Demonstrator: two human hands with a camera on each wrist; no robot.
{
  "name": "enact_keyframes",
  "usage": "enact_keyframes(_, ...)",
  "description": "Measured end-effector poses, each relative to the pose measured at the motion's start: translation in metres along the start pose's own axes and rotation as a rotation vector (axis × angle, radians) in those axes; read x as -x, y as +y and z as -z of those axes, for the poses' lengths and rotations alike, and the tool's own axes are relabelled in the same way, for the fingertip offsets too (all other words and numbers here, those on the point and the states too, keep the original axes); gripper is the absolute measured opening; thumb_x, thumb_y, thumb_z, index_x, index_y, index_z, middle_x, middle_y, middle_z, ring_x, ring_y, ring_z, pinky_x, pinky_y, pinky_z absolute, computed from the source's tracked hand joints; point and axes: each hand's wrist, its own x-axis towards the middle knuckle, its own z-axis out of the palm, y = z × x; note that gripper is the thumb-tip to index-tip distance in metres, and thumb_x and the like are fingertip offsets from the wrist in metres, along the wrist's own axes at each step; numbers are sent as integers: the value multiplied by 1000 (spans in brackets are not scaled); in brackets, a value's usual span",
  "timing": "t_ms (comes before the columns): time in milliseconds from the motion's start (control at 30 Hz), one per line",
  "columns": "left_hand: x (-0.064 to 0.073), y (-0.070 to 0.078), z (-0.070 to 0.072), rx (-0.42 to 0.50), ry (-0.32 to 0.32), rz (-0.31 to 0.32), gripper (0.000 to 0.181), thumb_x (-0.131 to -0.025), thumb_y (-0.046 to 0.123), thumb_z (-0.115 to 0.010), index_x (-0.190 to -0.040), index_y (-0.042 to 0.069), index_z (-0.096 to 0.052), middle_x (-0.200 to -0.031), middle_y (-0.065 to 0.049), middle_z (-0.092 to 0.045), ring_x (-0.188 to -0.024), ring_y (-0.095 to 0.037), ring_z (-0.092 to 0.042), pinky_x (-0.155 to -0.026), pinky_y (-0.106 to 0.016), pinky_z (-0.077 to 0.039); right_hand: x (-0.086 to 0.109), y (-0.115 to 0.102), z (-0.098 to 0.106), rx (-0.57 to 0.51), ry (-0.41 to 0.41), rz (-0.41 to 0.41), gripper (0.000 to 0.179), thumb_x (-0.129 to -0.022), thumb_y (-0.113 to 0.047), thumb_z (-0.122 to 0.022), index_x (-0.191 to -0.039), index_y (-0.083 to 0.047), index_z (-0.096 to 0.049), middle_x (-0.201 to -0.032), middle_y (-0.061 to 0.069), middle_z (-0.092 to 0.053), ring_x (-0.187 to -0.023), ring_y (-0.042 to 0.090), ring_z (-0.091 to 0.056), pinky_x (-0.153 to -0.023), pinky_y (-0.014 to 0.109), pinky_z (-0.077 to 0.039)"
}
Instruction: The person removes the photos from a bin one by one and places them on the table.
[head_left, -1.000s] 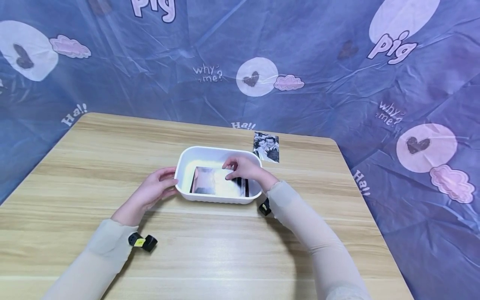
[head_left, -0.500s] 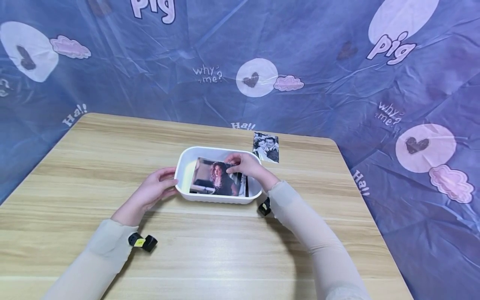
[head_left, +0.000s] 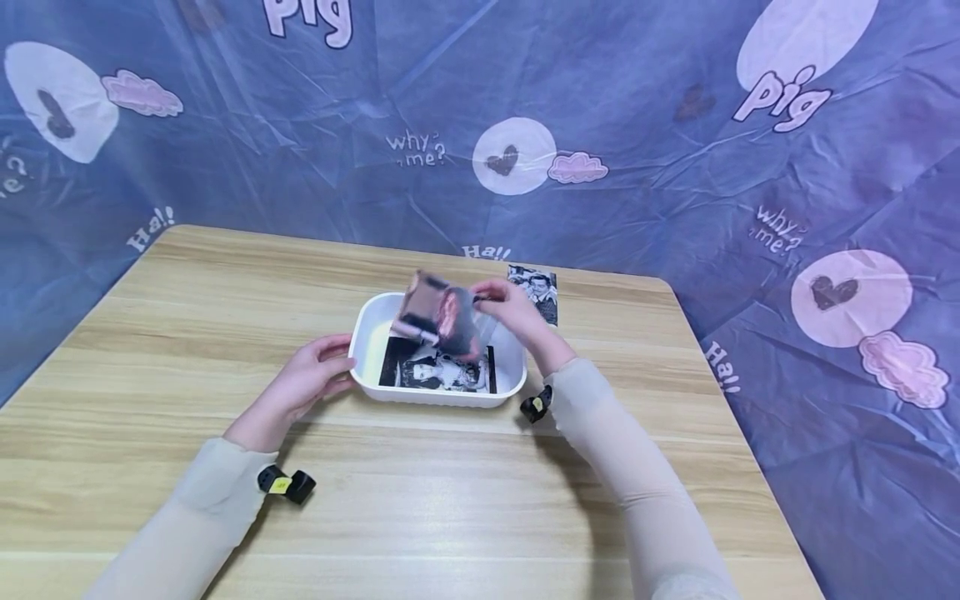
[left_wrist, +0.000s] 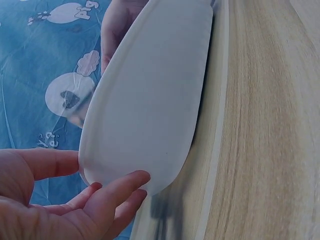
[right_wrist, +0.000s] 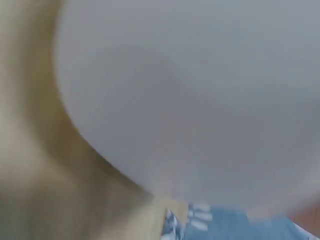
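My left hand [head_left: 303, 377] holds the left end of a white plastic tub [head_left: 438, 401], thumb and fingers against its rim and outer wall. In the left wrist view those fingertips [left_wrist: 140, 180] lie against the tub's outside. My right hand [head_left: 517, 312] pinches a colour photo [head_left: 431, 310] by its right edge, raised and tilted above the tub and blurred by motion. A black-and-white photo [head_left: 427, 373] lies on the tub floor, partly covered by the raised one. The right wrist view is mostly filled by the tub's blurred wall [right_wrist: 185, 100].
Another black-and-white photo [head_left: 545, 292] lies on the table behind the tub's right end, partly hidden by my right hand. The wooden table [head_left: 420, 500] ends at a blue printed cloth [head_left: 315, 150] at the back and right.
The right hand has lifted the colour photo from inside the tub, moving up and slightly right. The black-and-white photo beneath now shows. The left hand and tub have stayed put.
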Motion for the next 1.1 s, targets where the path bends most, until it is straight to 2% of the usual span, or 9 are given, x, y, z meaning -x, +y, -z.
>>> enact_keyframes(233, 0, -1, 1, -5, 6, 0, 61, -96, -1, -46, -148, -12, -17, -150, -35, -25, -128, -45, -44, -94, -26, -56, -10, 16, 60, -545, 349, 9, 28, -88, 7, -56, -113, -3, -65, -82, -7, -64, -74, 5, -58, -65, 16, -53)
enact_keyframes(333, 0, -2, 1, -6, 5, 1, 61, -95, -1, -47, -148, -12, -17, -150, -35, -25, -127, -44, -46, -94, -26, -56, -29, 60, 105, -775, 444, 0, 26, -83, 10, -63, -104, -4, -69, -81, -1, -67, -71, 8, -62, -62, 18, -56)
enact_keyframes(433, 0, -1, 1, -6, 4, 2, 61, -96, -1, -47, -148, -12, -17, -150, -34, -25, -127, -42, -47, -94, -26, -56, -56, 125, 156, -897, 516, -49, 28, -75, 10, -71, -98, -7, -72, -85, 4, -68, -73, 13, -65, -61, 22, -59)
enact_keyframes(533, 1, -1, 2, -10, 3, 0, 61, -96, -1, -47, -148, -12, -17, -150, -35, -24, -125, -40, -49, -93, -25, -56, -70, 177, 194, -968, 560, -110, 31, -76, 9, -70, -101, -8, -71, -95, 3, -69, -82, 14, -66, -66, 25, -60)
enact_keyframes(600, 1, -1, 2, -11, 3, 1, 61, -96, -1, -47, -147, -12, -17, -150, -35, -24, -124, -38, -50, -93, -24, -57, -66, 195, 207, -1027, 563, -130, 31, -78, 11, -66, -103, -6, -70, -100, 2, -68, -86, 14, -64, -70, 26, -60)
enact_keyframes(800, 1, -3, 2, -12, -2, -1, 61, -96, -1, -47, -147, -12, -17, -150, -34, -25, -122, -35, -52, -93, -25, -56, -34, 187, 206, -1134, 641, -304, 39, -81, 17, -55, -111, -5, -69, -114, 1, -66, -98, 13, -62, -87, 22, -57)
enact_keyframes(933, 0, -4, 2, -12, -1, 3, 61, -95, -1, -47, -147, -12, -17, -150, -34, -25, -125, -38, -49, -93, -25, -56, -34, 217, 215, -1061, 601, -335, 40, -79, 17, -58, -108, -7, -71, -109, 0, -69, -94, 11, -64, -82, 21, -59)
enact_keyframes(1033, 0, -3, 2, -6, -6, 4, 61, -96, -1, -47, -148, -12, -17, -151, -34, -24, -129, -43, -45, -94, -25, -56, -44, 249, 225, -1011, 537, -293, 41, -75, 17, -63, -105, -9, -74, -108, -1, -71, -91, 9, -65, -79, 20, -59)
enact_keyframes(1100, 1, -2, 2, -2, -6, 6, 62, -96, -1, -47, -148, -11, -16, -151, -34, -23, -130, -45, -42, -94, -25, -56, -52, 258, 228, -968, 555, -289, 43, -76, 16, -64, -109, -10, -73, -114, -4, -70, -96, 6, -64, -84, 18, -58)
